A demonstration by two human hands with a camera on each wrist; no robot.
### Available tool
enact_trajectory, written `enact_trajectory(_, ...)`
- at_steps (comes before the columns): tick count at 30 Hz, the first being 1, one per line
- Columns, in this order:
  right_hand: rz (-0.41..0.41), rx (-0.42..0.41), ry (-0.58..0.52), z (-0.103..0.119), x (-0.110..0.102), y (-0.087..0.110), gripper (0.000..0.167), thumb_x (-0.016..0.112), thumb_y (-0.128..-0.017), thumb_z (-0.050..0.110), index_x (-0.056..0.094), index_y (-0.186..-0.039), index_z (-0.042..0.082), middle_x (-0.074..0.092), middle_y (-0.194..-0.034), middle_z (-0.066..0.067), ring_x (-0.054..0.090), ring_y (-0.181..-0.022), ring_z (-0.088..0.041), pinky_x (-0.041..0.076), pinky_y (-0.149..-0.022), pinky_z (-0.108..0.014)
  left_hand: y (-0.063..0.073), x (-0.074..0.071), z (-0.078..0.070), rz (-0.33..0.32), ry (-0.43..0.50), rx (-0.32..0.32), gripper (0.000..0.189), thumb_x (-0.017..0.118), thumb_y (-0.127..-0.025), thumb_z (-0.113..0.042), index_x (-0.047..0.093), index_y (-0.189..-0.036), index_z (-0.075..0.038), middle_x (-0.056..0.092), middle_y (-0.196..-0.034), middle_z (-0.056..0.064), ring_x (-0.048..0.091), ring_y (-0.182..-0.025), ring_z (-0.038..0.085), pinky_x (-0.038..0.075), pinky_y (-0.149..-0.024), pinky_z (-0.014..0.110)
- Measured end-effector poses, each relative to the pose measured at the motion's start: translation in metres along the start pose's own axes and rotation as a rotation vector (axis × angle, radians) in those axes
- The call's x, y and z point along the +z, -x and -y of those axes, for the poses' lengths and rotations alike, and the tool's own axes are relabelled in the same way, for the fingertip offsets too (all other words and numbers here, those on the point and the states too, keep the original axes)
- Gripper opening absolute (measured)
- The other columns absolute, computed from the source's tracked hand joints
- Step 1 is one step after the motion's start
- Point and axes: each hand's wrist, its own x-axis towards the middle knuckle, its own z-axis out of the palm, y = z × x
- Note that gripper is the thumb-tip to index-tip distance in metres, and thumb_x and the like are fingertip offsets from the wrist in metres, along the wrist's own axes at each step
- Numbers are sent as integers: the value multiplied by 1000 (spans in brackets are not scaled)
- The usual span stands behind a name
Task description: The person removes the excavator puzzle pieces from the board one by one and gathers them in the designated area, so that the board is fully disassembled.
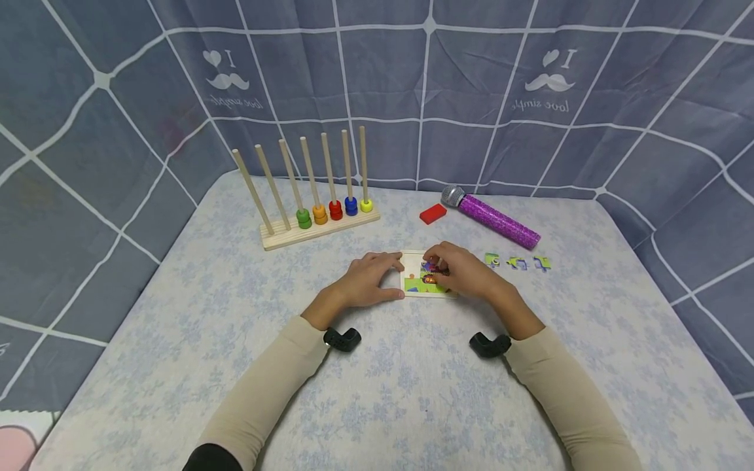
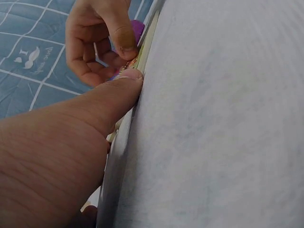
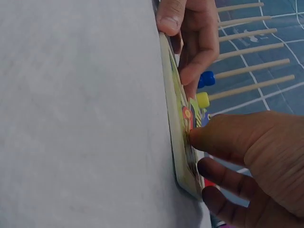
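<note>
A small wooden jigsaw puzzle board (image 1: 412, 254) with a pale rim and a green, brightly coloured picture lies flat on the table. My left hand (image 1: 370, 280) rests at its left side, thumb at the near corner and forefinger farther up the same edge. Over the right part of the board, my right hand (image 1: 468, 271) pinches a colourful puzzle piece (image 3: 187, 114). In the right wrist view that piece stands tilted above the rim, partly hidden by the thumb. Several loose puzzle pieces (image 1: 517, 263) lie in a row to the right of this hand.
Behind the left hand stands a wooden peg rack (image 1: 321, 233) with coloured beads on some of its upright rods. A red block (image 1: 432, 214) and a glittery purple microphone (image 1: 497, 221) lie beyond the board. A patterned cloth (image 1: 383, 78) hangs along the table's back.
</note>
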Motion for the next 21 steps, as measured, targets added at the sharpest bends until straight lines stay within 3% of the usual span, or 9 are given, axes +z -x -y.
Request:
enact_trajectory(8, -49, -33, -15, -3, -3, 3, 26, 66, -95, -1, 66, -120, 3, 63, -101, -5, 61, -91, -21, 50, -76, -39, 1, 0, 0, -4, 5, -2, 54, 69, -95, -45, 53, -139, -18, 33, -163, 2, 30, -145, 30, 26, -110, 58)
enact_trajectory(12, -65, -36, 28, -4, -3, 2, 27, 67, -92, -1, 67, -119, 3, 64, -102, -5, 60, -89, -21, 50, -75, -39, 2, 1, 0, 0, 6, -7, 54, 68, -96, -47, 53, -140, -19, 32, -163, 1, 29, -145, 29, 26, -110, 57)
enact_trajectory(16, -121, -25, 76, -4, -6, 3, 25, 68, -89, 0, 68, -114, 5, 65, -105, -4, 61, -90, -21, 50, -77, -40, 2, 1, 1, -4, -1, -12, 54, 68, -96, -47, 53, -141, -20, 31, -163, 0, 29, -146, 29, 26, -110, 57)
enact_trajectory(21, -213, -34, 61, -9, -21, 11, 21, 67, -88, -3, 67, -107, 6, 66, -102, -5, 61, -91, -23, 49, -78, -42, 1, 1, 0, -7, 0, -11, 55, 68, -96, -47, 53, -141, -20, 31, -163, 0, 28, -146, 29, 25, -110, 55)
